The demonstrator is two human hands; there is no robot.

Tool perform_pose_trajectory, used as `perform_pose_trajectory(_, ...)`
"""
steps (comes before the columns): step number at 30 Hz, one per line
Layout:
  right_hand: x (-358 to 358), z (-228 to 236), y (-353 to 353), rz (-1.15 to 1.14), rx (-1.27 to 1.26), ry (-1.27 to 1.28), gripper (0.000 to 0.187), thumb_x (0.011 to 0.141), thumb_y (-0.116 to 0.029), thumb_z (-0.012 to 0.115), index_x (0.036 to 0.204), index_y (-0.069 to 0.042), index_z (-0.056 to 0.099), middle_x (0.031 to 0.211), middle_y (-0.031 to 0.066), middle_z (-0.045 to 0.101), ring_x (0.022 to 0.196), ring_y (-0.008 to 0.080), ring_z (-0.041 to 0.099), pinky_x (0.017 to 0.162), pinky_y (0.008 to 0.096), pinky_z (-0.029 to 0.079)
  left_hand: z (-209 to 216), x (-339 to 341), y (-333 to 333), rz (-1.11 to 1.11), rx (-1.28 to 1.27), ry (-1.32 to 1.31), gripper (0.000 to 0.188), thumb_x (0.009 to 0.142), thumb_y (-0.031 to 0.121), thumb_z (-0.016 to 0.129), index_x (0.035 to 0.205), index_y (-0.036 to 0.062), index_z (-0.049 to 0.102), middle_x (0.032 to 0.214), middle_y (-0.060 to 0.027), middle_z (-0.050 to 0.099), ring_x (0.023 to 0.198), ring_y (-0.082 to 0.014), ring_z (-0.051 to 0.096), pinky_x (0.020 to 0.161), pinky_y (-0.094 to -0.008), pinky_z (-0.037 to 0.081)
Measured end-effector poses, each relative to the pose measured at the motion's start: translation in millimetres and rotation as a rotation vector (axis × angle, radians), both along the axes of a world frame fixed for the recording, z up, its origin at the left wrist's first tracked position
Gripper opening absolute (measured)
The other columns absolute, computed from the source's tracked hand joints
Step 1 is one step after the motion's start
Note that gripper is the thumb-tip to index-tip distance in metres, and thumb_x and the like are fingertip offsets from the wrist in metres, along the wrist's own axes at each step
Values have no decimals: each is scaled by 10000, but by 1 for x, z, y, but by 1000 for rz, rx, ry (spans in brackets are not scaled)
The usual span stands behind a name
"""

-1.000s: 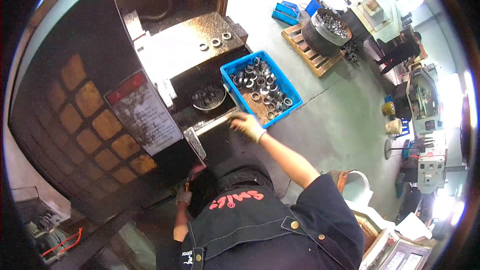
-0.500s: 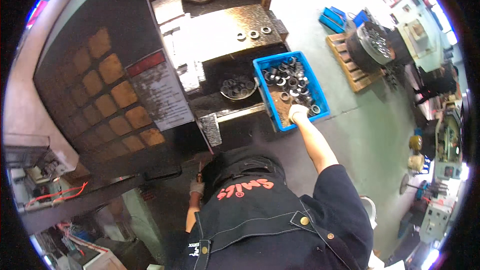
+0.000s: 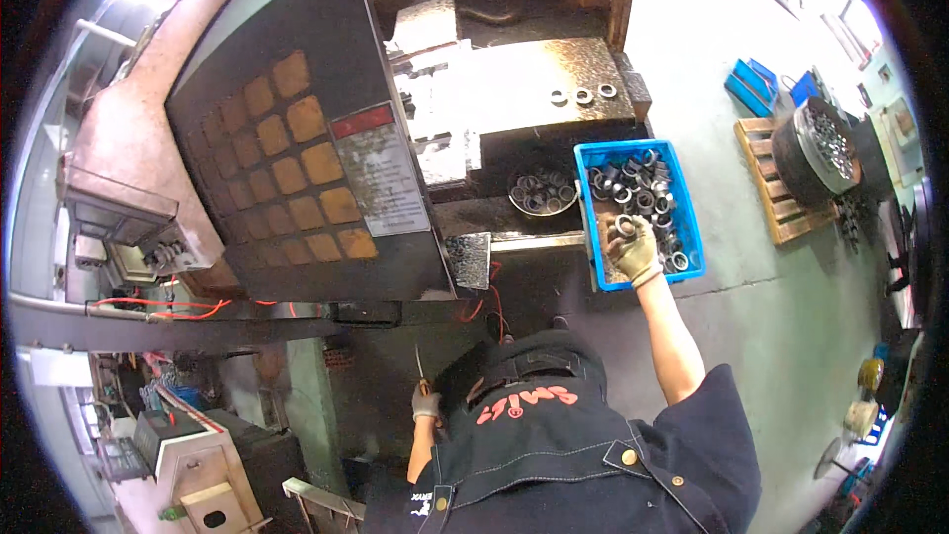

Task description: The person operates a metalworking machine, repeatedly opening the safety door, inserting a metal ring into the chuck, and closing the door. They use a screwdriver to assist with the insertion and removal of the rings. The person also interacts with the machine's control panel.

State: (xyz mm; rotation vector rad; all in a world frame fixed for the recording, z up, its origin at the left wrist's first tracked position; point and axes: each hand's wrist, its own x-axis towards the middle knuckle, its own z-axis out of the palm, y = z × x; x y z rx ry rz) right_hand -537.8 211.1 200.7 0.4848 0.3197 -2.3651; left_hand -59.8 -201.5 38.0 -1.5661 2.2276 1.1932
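Note:
My right hand (image 3: 636, 255), in a pale glove, is over the near part of a blue plastic crate (image 3: 583, 213). Its fingers are closed on a metal ring (image 3: 625, 225). Many dark and shiny metal rings (image 3: 654, 200) lie loose in the crate, mostly toward its far and right sides. Low beside my body, my left hand (image 3: 425, 402), also gloved, is wrapped round the orange-brown handle of a thin, pointed tool (image 3: 422, 383). Its slim shaft points away from me; its exact kind is unclear.
Left of the crate, a round bowl (image 3: 542, 212) holds more rings. Behind it, three rings (image 3: 583, 96) stand in a row on a wet, bright metal table (image 3: 514, 79). A dark machine door (image 3: 217, 168) rises at left. A drum of metal parts (image 3: 803, 153) sits on a wooden pallet (image 3: 766, 188).
My view has swung left, so the scene sits farther right. My right hand has come up from among the rings with a ring now showing at its fingertips. My left hand still grips the tool.

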Motion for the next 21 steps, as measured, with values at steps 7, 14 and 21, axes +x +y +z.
perform_pose_trajectory(7,48,82,-161,229,-26,172,216,877,-234,599,983,-47,608,1153,181,579,1071,285,546,918,390,445,25,34,0,434,240,627,553,692,-13,638,1212,-3,450,1028,-64,569,931,-212,573,795,-286,449)
perform_pose_trajectory(14,108,105,-280,79,367,439,397,897,-357,561,1163,-62,558,1108,48,600,976,159,560,830,302,461,43,-9,-53,143,151,238,577,714,51,604,1260,13,419,1087,-131,552,976,-268,564,843,-326,436)
perform_pose_trajectory(21,137,108,-291,-211,753,536,413,900,-358,526,1173,-50,553,1097,28,579,996,141,516,839,323,446,-37,35,-136,-79,97,81,396,844,153,518,1230,71,489,1089,-101,572,953,-182,571,744,-263,468)
